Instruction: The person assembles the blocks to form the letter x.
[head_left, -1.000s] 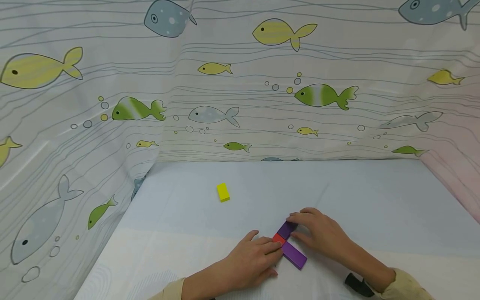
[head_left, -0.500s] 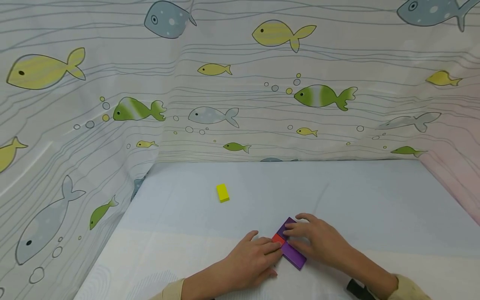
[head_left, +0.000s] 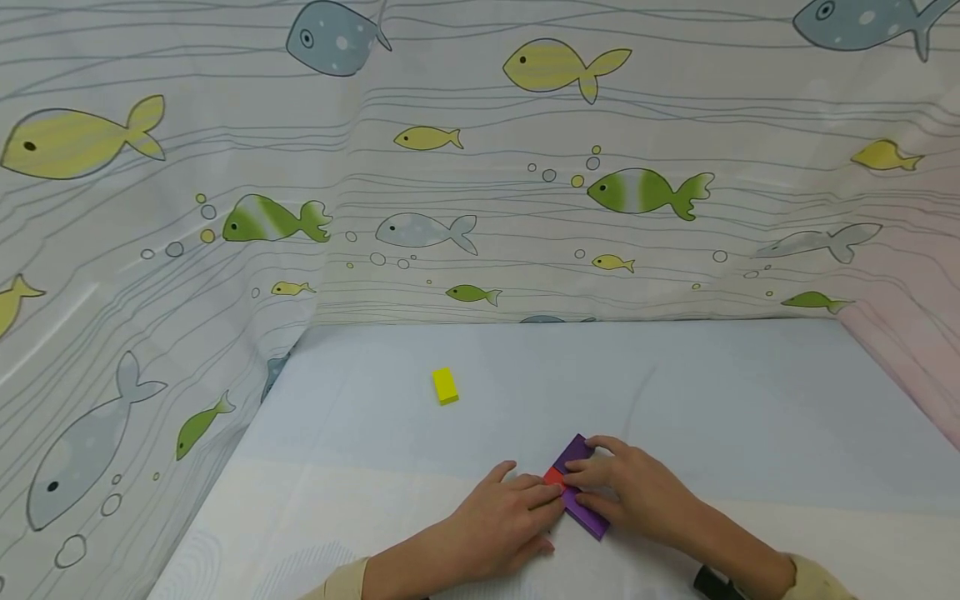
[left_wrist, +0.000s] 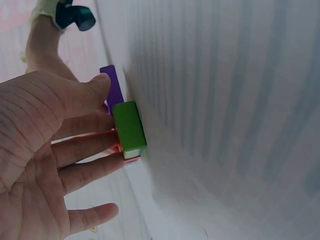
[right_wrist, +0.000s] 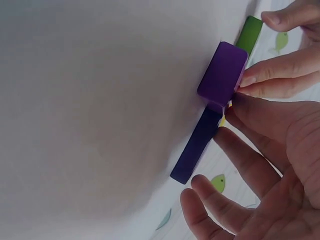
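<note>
Several toy building blocks lie joined flat on the table: a dark purple block [head_left: 573, 452], a red block [head_left: 551, 477] and a purple block [head_left: 588, 521]. Beside them is a green block [left_wrist: 129, 127], which the left hand hides in the head view. The left hand [head_left: 498, 521] rests its extended fingers on the red block, thumb close to the green one. From the other side, the right hand [head_left: 648, 492] touches the dark purple block and the red block with its fingertips. Its thumb lies against the purple block [right_wrist: 223, 72].
A yellow block [head_left: 446, 386] lies alone further back on the white table [head_left: 360, 417]. Behind and at the left, a fish-patterned cloth [head_left: 450, 179] rises along the table's edges. The right wrist bears a black strap-like device [head_left: 716, 583].
The right hand has shifted from the dark purple block's far end towards the red block, and its thumb has come onto the purple block. The left hand has stayed in place.
</note>
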